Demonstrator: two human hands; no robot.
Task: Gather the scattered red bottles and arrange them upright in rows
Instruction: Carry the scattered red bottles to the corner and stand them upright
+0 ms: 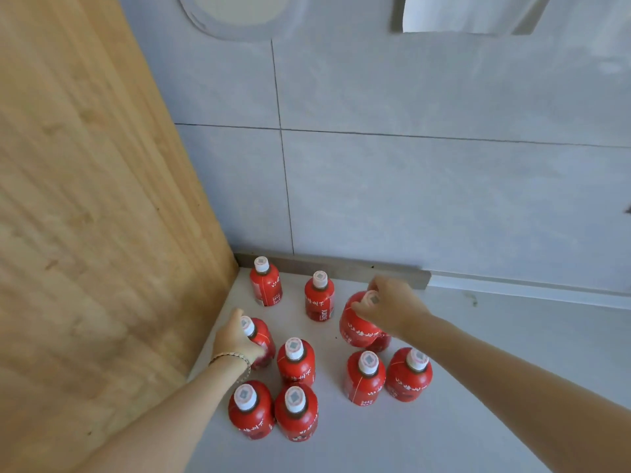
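Red bottles (295,361) are stood upright on the white bench (478,421), low in the frame beside a wooden panel (85,199). One bottle (263,337) at centre left is gripped by the left hand (235,341). Another (358,324), at centre right, is held by its cap in the right hand (392,307), above the bench.

I see a white counter (478,421) in a corner. A light wooden panel (85,199) rises at the counter's left edge; a grey tiled wall (409,199) stands behind it, above a grey strip (341,268).
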